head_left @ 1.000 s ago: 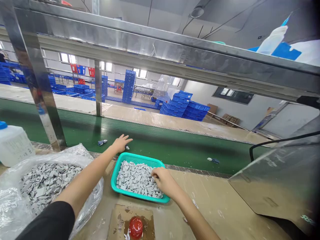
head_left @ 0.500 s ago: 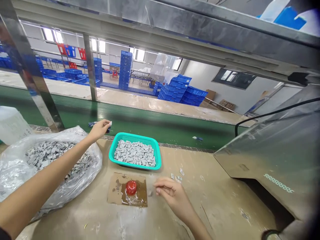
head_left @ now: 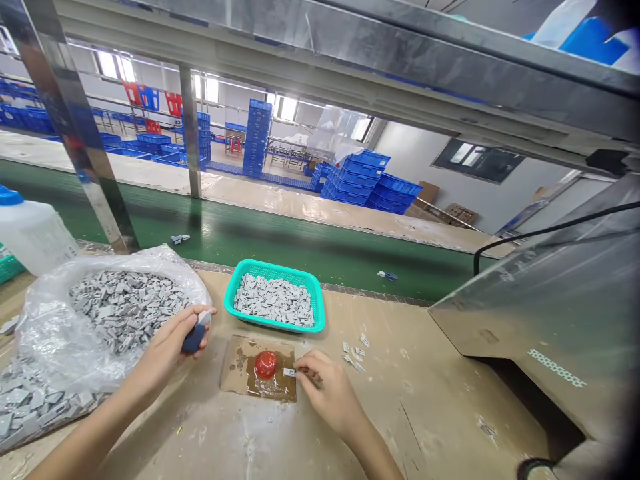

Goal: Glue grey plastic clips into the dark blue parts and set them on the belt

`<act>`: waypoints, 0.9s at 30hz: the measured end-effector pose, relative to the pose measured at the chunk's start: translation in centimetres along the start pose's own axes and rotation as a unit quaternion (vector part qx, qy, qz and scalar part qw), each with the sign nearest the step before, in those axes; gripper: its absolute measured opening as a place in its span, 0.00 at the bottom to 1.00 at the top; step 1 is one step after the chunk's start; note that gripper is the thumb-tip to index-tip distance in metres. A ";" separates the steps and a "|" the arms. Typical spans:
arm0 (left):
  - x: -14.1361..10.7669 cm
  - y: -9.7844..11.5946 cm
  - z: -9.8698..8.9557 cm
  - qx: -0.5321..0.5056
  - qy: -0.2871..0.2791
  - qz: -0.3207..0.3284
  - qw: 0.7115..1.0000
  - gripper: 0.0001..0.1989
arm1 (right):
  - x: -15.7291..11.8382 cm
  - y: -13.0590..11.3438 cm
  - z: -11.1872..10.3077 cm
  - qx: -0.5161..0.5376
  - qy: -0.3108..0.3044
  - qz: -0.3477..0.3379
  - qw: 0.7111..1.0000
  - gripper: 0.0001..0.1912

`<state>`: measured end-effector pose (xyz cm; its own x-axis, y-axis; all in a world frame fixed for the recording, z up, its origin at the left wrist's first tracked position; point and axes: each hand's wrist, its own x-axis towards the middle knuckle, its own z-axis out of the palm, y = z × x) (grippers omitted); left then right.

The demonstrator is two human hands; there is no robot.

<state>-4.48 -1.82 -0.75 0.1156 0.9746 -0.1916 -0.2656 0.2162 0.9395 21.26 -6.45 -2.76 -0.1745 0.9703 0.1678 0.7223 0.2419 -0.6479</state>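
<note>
While right grip [head_left: 330, 390] pinches grey piece [head_left: 289, 372] | left grip [head_left: 165, 353] holds blue handle [head_left: 193, 341]

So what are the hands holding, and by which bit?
The left hand grips a dark blue piece around its body, pale tip sticking out. The right hand pinches a small grey piece by its end.

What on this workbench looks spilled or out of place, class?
Grey parts appear to have slid out of the clear plastic bag at lower left, and small white pieces lie loose on the bench right of the cardboard mat. A stray part sits on the green conveyor belt.
</note>
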 end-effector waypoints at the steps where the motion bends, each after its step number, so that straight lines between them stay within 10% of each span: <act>1: -0.3 -0.4 -0.3 0.001 0.001 -0.011 1.000 0.16 | 0.1 0.0 0.2 -0.007 -0.007 0.003 1.000 0.08; 18: -1.3 -0.1 -0.6 -0.004 0.026 -0.024 0.999 0.15 | 0.7 0.2 0.7 -0.080 -0.024 -0.026 0.996 0.08; 27: -1.4 -0.3 -0.6 -0.020 0.065 -0.025 0.997 0.14 | -1.3 4.0 -3.4 -0.129 0.046 0.025 0.990 0.09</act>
<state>-5.13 -3.21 -0.93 0.0050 0.9611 -0.2760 -0.3002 0.2647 0.9164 26.70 -6.77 -3.03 -0.0803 0.9734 0.2146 0.8778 0.1710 -0.4475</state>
